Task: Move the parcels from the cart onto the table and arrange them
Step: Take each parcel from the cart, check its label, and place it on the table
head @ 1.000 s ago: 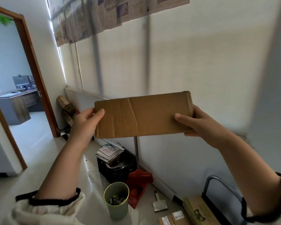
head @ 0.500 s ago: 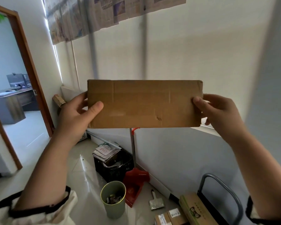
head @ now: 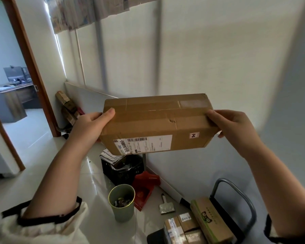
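Observation:
A long brown cardboard parcel (head: 157, 122) is held up in the air in front of me, its taped top and a white shipping label facing me. My left hand (head: 90, 125) grips its left end and my right hand (head: 231, 127) grips its right end. Low at the right stands the cart (head: 236, 194) with its grey handle. On it lie a long box with green print (head: 211, 219) and two small taped parcels (head: 181, 226). No table is in view.
On the tiled floor below are a green bin (head: 121, 201), a red dustpan (head: 144, 187), a black crate of papers (head: 121, 168) and a small scraper (head: 165, 205). A blind-covered wall is ahead. At the left, an open doorway (head: 25, 71) leads to a room with a desk.
The parcel has been turned in my hands, so its labelled side now shows, and it sits a little lower. Both hands kept their grip on the ends.

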Demonstrator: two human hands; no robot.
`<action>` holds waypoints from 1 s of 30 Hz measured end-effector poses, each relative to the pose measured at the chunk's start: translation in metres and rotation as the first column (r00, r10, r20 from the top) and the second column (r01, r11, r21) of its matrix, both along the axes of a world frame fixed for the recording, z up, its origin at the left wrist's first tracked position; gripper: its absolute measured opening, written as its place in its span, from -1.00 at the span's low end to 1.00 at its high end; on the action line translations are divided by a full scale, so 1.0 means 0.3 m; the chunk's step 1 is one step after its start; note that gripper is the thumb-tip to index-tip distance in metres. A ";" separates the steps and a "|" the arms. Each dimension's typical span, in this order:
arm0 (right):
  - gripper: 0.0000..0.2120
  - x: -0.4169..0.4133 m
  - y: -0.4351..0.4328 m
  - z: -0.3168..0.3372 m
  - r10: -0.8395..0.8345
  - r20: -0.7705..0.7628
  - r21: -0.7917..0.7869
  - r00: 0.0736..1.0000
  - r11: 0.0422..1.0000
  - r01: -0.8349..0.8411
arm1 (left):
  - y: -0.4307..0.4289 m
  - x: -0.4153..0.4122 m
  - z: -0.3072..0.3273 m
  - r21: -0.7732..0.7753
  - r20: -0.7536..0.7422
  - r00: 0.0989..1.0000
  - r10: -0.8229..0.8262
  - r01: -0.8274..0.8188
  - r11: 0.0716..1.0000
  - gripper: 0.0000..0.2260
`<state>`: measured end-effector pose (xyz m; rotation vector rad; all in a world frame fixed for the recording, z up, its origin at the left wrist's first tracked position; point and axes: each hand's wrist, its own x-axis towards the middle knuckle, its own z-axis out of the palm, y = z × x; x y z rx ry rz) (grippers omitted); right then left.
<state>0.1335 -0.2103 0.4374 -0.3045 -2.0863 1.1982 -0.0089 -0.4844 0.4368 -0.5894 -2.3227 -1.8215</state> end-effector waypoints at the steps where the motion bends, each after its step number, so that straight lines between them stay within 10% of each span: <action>1: -0.84 0.003 0.003 -0.001 0.005 -0.020 -0.002 1.000 1.000 -0.005 | 0.000 0.003 -0.001 0.019 -0.025 1.000 -0.014 0.015 1.000 -0.80; 4: -0.80 0.015 0.008 -0.018 0.063 -0.107 -0.023 0.992 0.998 -0.066 | -0.005 0.014 -0.021 0.087 -0.098 0.983 -0.158 0.166 0.982 -0.88; 12: -0.37 0.064 0.022 -0.260 -0.088 -0.100 0.128 0.991 0.987 0.101 | 0.046 -0.004 -0.294 0.156 -0.126 0.967 -0.222 0.240 0.958 -0.16; 23: -0.42 0.313 0.062 -0.411 -0.351 0.082 0.029 0.933 0.937 0.349 | 0.234 0.092 -0.439 0.071 0.049 0.935 -0.352 0.348 0.935 -0.32; 30: -0.04 0.785 0.123 -0.341 -0.475 0.209 0.167 0.855 0.879 0.447 | 0.515 0.387 -0.369 0.109 0.093 0.817 -0.570 0.560 0.821 -0.37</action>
